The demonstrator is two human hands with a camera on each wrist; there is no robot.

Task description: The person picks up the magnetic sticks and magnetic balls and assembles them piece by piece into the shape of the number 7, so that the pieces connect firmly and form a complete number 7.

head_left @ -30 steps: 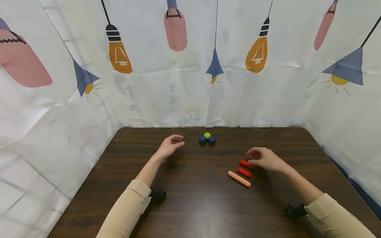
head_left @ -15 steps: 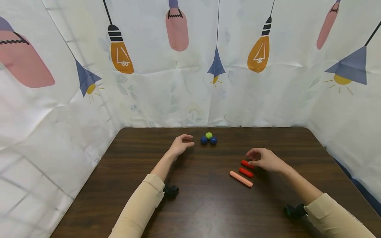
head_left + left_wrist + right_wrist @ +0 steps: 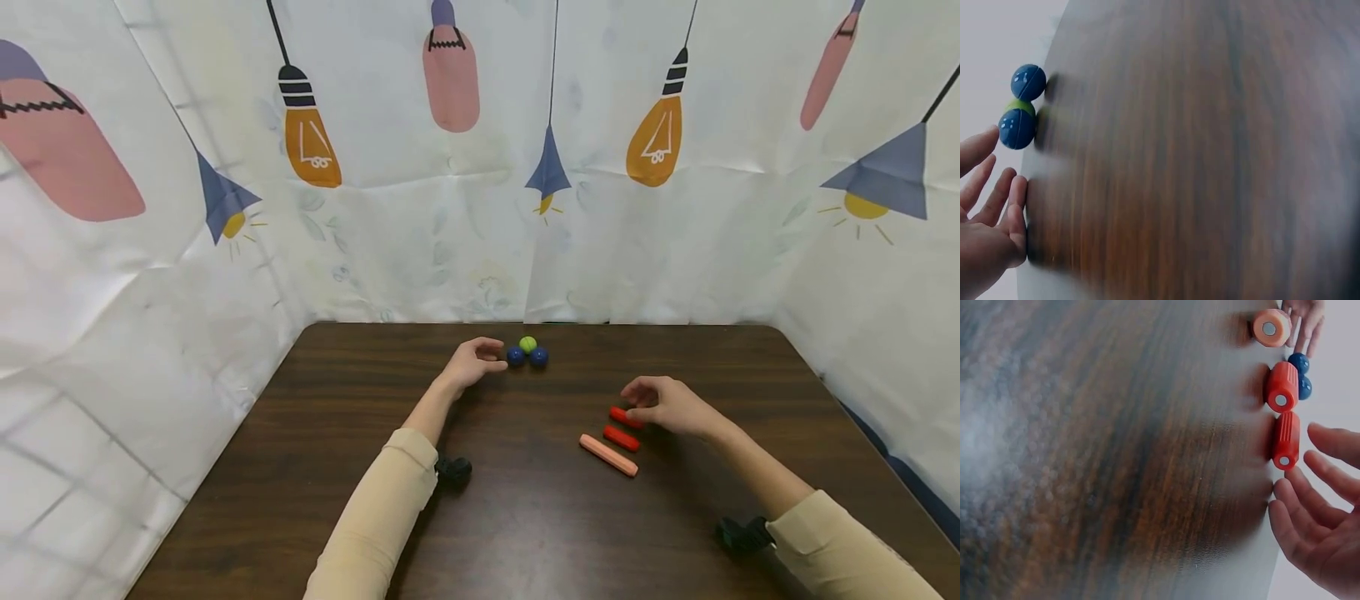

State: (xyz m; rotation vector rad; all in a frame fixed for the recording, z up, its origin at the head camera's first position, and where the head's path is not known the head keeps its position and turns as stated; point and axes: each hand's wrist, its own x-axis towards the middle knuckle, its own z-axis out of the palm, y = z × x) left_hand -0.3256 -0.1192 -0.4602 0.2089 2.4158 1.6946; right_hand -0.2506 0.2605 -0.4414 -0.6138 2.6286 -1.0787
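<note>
Two blue balls (image 3: 538, 358) and a green ball (image 3: 528, 344) sit in a tight cluster near the table's far edge. My left hand (image 3: 472, 364) is just left of them, fingers relaxed and holding nothing; in the left wrist view a fingertip comes right beside one blue ball (image 3: 1017, 129). Toward the right lie two short red rods (image 3: 622, 437) and a longer peach rod (image 3: 608, 456), roughly parallel. Over the end of the farther red rod (image 3: 1286, 440) hovers my right hand (image 3: 1325, 519), thumb and fingers spread around a gap. The rods' ends show pale round discs.
The dark wood-grain table (image 3: 510, 517) spreads out in front of me. A white curtain (image 3: 405, 242) printed with lamps hangs along its far edge and both sides. Dark wrist-camera mounts (image 3: 453, 472) stick out below both forearms.
My left hand has moved right along the table, up to the ball cluster. The right hand stays by the red rods, nearly still. The head view has shifted slightly.
</note>
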